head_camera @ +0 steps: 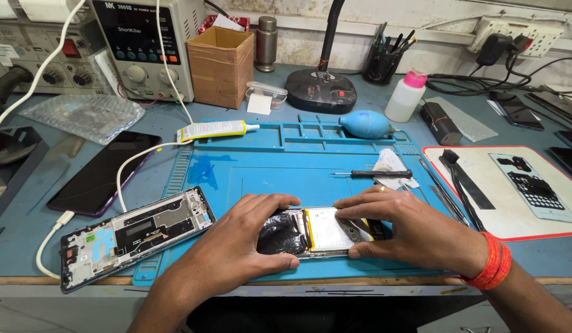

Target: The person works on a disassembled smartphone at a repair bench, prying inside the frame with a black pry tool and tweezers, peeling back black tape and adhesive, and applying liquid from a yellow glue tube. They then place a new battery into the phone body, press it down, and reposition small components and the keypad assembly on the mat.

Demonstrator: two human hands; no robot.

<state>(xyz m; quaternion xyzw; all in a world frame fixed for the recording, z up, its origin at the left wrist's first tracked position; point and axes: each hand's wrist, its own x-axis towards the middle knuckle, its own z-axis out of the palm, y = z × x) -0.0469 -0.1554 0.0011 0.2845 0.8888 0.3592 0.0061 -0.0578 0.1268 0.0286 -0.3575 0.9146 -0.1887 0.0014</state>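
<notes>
While flat on the mat point(249, 179), both hands' fingers point(279, 203) around the opened phone point(316, 231).

Open blue mat point(267, 166) behind the hands: passable. Left flank: bare phone frame point(135, 237) and white cable point(122, 169). Right flank: screwdriver point(375, 174), tissue point(389, 163), tweezers point(443, 191), white pad point(514, 216). Rear worktop point(27, 209): box point(221, 65), lamp base point(320, 92), bottle point(405, 95).
</notes>
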